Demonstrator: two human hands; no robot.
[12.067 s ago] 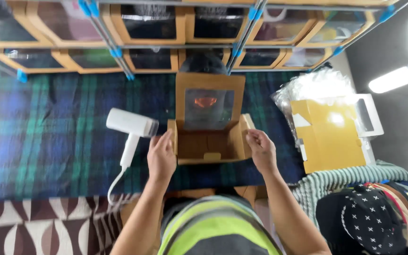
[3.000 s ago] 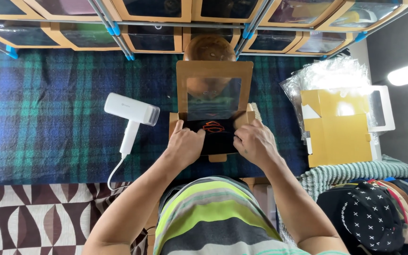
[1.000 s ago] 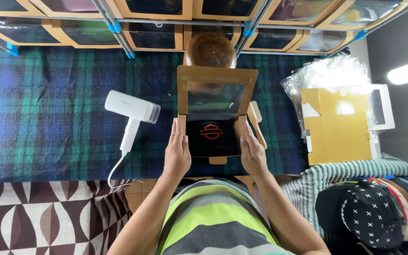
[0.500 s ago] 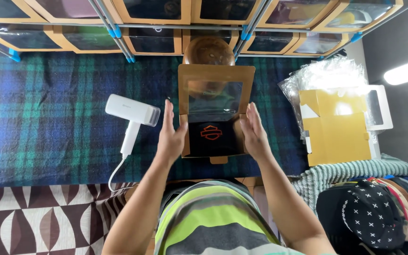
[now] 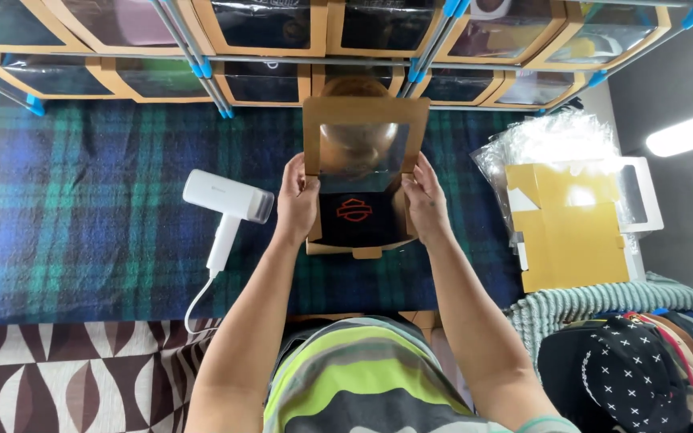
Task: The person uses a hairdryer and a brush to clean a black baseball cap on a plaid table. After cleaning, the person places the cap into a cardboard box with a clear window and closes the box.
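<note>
A brown cardboard box [image 5: 360, 200] with a clear window lid stands near the far edge of the table [image 5: 82, 200], in the middle of its width, on a blue and green plaid cloth. Inside the box lies a black cap [image 5: 356, 215] with an orange emblem. The left hand [image 5: 297, 200] grips the left wall of the box and the right hand [image 5: 424, 199] grips the right wall; the hands are apart, each one clamped on its side, and the lid stands up between them.

Just left of the left hand lies a white hair dryer [image 5: 224, 210], its cord running toward the near edge. At the right edge a flat yellow carton [image 5: 567, 232] rests by clear plastic bags [image 5: 547, 140]. Behind the far edge a rack holds a row of similar window boxes [image 5: 266, 28]. At the near right corner lies a black cap with white crosses [image 5: 631, 381]. The left part of the cloth is open.
</note>
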